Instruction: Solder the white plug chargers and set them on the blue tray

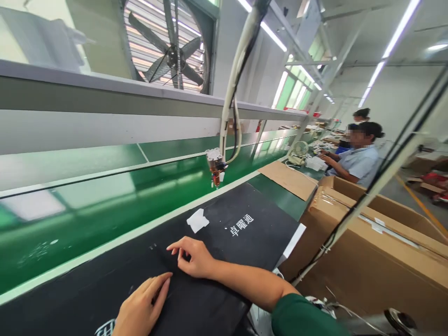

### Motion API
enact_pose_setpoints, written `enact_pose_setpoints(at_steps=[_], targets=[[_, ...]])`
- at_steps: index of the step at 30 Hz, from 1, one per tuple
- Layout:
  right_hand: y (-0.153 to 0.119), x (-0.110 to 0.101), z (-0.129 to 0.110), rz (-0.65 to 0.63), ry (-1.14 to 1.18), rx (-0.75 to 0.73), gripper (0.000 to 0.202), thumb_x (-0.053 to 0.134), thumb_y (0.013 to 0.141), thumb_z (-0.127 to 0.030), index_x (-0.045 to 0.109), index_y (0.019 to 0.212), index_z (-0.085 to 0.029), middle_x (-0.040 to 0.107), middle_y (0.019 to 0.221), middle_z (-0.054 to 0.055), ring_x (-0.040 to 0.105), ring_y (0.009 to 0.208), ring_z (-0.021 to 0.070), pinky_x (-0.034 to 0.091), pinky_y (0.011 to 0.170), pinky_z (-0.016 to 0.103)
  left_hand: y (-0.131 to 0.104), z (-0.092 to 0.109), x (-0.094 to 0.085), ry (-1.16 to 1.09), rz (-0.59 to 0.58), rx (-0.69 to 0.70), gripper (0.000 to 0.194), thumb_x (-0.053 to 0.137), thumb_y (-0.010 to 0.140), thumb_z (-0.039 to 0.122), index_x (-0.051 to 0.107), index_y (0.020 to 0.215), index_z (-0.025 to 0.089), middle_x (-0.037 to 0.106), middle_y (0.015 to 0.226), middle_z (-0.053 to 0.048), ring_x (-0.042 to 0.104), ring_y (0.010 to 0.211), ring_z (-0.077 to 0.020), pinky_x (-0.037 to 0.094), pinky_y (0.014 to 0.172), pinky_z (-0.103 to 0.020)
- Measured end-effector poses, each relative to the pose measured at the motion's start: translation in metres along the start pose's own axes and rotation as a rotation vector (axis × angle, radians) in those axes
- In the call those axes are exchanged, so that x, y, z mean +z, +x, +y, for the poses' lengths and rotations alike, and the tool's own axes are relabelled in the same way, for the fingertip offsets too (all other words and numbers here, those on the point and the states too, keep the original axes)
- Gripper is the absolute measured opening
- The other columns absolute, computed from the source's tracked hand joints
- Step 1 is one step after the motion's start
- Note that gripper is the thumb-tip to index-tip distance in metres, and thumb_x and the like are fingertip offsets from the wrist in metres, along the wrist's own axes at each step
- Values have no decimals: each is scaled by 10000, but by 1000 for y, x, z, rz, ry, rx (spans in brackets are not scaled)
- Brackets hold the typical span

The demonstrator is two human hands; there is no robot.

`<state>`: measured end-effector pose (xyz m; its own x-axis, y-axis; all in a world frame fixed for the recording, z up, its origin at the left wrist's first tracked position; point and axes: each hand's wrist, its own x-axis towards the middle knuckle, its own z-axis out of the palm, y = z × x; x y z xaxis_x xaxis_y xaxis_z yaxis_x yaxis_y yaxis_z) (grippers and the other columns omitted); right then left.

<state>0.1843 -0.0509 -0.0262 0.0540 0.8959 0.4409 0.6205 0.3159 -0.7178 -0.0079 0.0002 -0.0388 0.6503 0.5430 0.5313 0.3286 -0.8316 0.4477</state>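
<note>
As seen from the head camera, the white piece (198,220) lies flat on the black mat (261,247), just beyond the right hand (194,256) and apart from its fingertips. The right hand is the nearer; the left hand (145,303) is farther off, closer to the body. The piece's outline is blocky and notched, so I cannot tell a clear long axis. The right fingers curl loosely around a narrow gap, with nothing seen in them. The left thumb and fingers nearly meet; whether they pinch something small, I cannot tell.

Counted: two hands, one white piece, one mat; beyond the right hand, one hanging fixture (216,165) over the green surface (105,233) and, higher, one wall fan (175,56); well off to its right, one cardboard sheet (289,179), one small fan (299,150) and two co-workers (362,161).
</note>
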Motion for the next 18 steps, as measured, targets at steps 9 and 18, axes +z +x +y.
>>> enact_pose_setpoints(at_steps=[9,18], targets=[[-4,-6,-1,9,32,34,440,496,723,-49,655,1087,-238,569,789,-24,519,644,95,458,603,218,2,23,-5,71,-107,-93,325,403,965,294,720,960,221,737,797,-25,695,664,-137,545,633,-217],[25,-14,4,23,-27,102,490,487,695,-97,624,1143,-239,563,778,-23,562,664,101,467,557,193,1,26,-4,63,-183,-132,297,420,968,250,713,984,205,734,830,-34,686,739,-151,537,714,-244]])
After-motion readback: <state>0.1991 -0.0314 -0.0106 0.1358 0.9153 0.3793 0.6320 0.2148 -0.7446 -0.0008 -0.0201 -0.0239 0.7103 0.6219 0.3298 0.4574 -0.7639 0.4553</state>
